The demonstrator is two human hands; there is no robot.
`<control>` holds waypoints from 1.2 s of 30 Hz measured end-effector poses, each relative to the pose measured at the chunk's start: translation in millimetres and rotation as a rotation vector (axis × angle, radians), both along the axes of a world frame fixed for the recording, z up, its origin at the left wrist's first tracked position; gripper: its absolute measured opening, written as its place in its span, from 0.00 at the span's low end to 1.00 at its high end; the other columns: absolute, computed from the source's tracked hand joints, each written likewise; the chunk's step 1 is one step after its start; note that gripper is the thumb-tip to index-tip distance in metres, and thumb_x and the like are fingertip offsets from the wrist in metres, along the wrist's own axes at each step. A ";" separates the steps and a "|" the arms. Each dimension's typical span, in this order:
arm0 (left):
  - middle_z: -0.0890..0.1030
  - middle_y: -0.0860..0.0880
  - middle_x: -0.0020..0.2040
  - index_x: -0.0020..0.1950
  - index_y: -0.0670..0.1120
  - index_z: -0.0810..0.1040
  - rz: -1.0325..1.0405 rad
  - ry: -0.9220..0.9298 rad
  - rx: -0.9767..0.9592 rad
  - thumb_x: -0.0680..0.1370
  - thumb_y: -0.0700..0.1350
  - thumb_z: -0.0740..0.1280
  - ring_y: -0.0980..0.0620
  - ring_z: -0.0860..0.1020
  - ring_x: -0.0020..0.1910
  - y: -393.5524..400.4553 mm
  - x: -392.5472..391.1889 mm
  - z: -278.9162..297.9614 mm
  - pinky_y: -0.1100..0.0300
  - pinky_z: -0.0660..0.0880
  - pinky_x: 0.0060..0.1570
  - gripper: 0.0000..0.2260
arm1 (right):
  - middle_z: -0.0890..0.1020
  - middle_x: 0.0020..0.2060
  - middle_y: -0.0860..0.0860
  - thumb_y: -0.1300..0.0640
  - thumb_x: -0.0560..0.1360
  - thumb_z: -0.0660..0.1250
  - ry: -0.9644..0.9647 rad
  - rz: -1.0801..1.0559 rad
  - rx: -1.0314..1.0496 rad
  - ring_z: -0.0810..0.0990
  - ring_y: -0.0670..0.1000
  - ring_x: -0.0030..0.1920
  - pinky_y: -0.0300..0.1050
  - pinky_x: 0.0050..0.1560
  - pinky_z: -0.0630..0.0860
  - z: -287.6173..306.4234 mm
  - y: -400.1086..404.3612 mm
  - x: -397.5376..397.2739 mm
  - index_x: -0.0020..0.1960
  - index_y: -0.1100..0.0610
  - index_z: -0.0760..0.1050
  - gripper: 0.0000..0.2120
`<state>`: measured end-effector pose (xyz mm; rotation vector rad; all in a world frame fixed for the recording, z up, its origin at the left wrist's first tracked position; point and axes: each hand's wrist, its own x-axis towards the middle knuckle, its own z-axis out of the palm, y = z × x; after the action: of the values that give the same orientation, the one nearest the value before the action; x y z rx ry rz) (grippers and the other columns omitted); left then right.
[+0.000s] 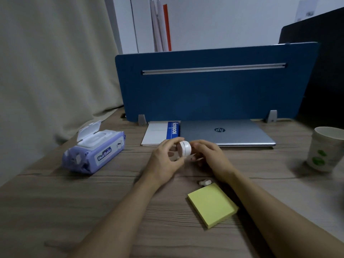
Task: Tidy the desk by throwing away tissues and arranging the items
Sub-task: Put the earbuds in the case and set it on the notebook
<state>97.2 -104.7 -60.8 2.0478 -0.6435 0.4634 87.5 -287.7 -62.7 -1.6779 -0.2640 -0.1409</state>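
Wet-wipe pack [94,151]: you are seeing it lying on the left part of the wooden desk [55,202], its white flip lid standing open, well apart from your hands.
Notebook [161,132]: it is lying flat at the foot of the blue divider [214,86], its blue spine strip touching the laptop's left edge.
Left hand [164,161]: you are curling its fingers around the near-left side of the small white round case [185,149], with the thumb up by its rim; the grip is partly closed and is taking hold of the case.
Small white round case: you are holding it between both hands just above the desk, in front of the notebook and laptop.
Right hand [212,157]: you are pinching the case's right side with the fingertips, the hand loosely closed; whether it is also holding the thin white strip below the case, you cannot tell.
Laptop [227,132]: it is lying closed and silver behind your hands.
Small white object [204,182]: it is resting on the desk beside your right wrist, just beyond the sticky-note pad [213,204]; too blurred to identify.
Paper cup [326,148]: it is standing upright at the far right.
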 end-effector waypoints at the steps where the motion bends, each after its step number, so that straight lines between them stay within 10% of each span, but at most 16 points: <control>1: 0.79 0.55 0.59 0.66 0.54 0.76 -0.005 0.013 0.006 0.71 0.40 0.75 0.63 0.77 0.56 3.0 0.8 0.1 0.71 0.74 0.54 0.26 | 0.85 0.46 0.52 0.46 0.78 0.61 0.008 0.019 0.010 0.81 0.48 0.39 0.39 0.35 0.75 -0.5 -1.7 0.2 0.53 0.48 0.82 0.13; 20: 0.82 0.51 0.58 0.63 0.49 0.77 -0.251 0.234 -0.150 0.72 0.36 0.75 0.56 0.80 0.59 11.2 -2.2 6.8 0.60 0.76 0.61 0.22 | 0.81 0.46 0.64 0.53 0.73 0.70 0.265 0.313 0.370 0.78 0.53 0.41 0.39 0.39 0.80 4.3 -3.6 -1.5 0.55 0.65 0.80 0.17; 26: 0.81 0.48 0.61 0.66 0.44 0.75 -0.239 0.301 -0.297 0.76 0.31 0.68 0.56 0.79 0.61 18.9 7.1 7.5 0.64 0.75 0.58 0.19 | 0.80 0.57 0.67 0.68 0.76 0.64 0.339 0.324 0.485 0.81 0.61 0.56 0.51 0.58 0.78 5.6 -6.8 -3.4 0.63 0.68 0.73 0.15; 36: 0.85 0.51 0.43 0.48 0.46 0.83 0.181 0.234 -0.220 0.79 0.46 0.67 0.51 0.82 0.45 31.1 21.5 5.3 0.56 0.76 0.43 0.06 | 0.83 0.41 0.58 0.62 0.70 0.73 0.218 0.163 0.189 0.81 0.52 0.37 0.41 0.40 0.80 -1.4 0.2 0.2 0.54 0.63 0.77 0.14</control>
<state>118.6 -73.5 -55.5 1.9194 -0.2560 0.3724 87.7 -287.5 -64.2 -1.4631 -0.2148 0.1357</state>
